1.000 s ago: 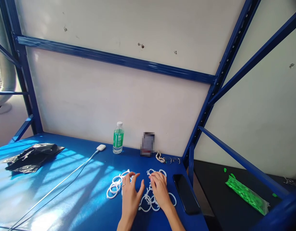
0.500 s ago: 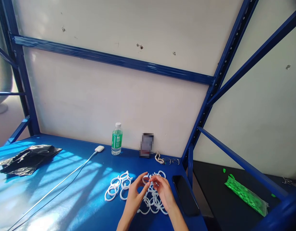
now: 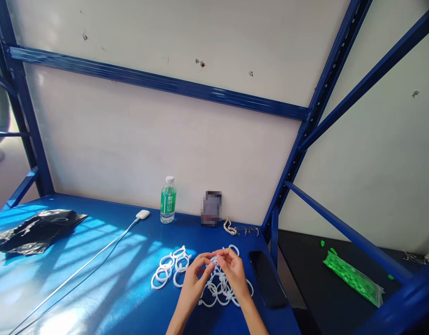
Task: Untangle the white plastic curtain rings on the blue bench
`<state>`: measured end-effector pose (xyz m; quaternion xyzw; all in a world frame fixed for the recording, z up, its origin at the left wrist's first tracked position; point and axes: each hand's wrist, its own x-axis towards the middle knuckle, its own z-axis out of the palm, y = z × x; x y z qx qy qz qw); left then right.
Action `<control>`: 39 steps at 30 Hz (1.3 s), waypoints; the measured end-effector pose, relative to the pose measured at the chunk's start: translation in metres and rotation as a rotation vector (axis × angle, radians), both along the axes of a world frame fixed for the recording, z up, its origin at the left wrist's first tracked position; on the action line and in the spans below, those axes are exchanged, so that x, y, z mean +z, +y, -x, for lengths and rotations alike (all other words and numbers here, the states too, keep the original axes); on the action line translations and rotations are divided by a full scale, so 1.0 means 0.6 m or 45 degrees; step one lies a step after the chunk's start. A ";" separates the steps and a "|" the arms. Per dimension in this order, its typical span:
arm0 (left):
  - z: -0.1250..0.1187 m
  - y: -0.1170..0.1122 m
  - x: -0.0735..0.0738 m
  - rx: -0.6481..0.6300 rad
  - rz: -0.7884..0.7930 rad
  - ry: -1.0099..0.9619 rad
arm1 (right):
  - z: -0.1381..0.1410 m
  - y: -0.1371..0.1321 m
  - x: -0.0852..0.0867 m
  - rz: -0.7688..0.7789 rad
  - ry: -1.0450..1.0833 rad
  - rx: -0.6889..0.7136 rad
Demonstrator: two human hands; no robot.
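Above a pile of white plastic rings (image 3: 219,289) my left hand (image 3: 197,274) and my right hand (image 3: 233,272) meet at the fingertips. Both are closed in a pinch on a white ring (image 3: 213,260), which my fingers mostly hide. How far this ring is open or hooked to another cannot be made out. The rings of the pile overlap under and between my hands. Left of my left hand lies a smaller group of linked white rings (image 3: 165,267), flat on the blue table.
On the blue table (image 3: 106,279) stand a water bottle (image 3: 168,202) and a blurred upright device (image 3: 211,208). Glasses (image 3: 247,231), a black phone (image 3: 268,279), a white cable (image 3: 78,268) and a black plastic bag (image 3: 40,230) lie around. A green-filled bag (image 3: 352,278) is on the right.
My hands have drawn closer together, with the fingertips now meeting round the ring. My right hand's fingers have curled further over it. The view has shifted slightly.
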<state>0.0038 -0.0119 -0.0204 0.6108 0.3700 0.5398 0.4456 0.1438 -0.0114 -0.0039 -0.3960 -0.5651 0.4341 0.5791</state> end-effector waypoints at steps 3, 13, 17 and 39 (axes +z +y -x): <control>0.000 0.002 -0.004 -0.022 0.029 0.003 | 0.002 -0.001 -0.003 -0.009 -0.013 0.007; -0.006 -0.007 0.006 -0.012 0.068 0.008 | -0.006 0.005 -0.004 0.043 0.083 -0.086; -0.006 -0.007 0.004 -0.076 0.087 0.023 | -0.007 0.006 -0.007 0.075 0.137 -0.051; -0.001 -0.013 0.012 -0.204 0.215 0.019 | -0.005 -0.001 -0.001 0.334 0.447 0.216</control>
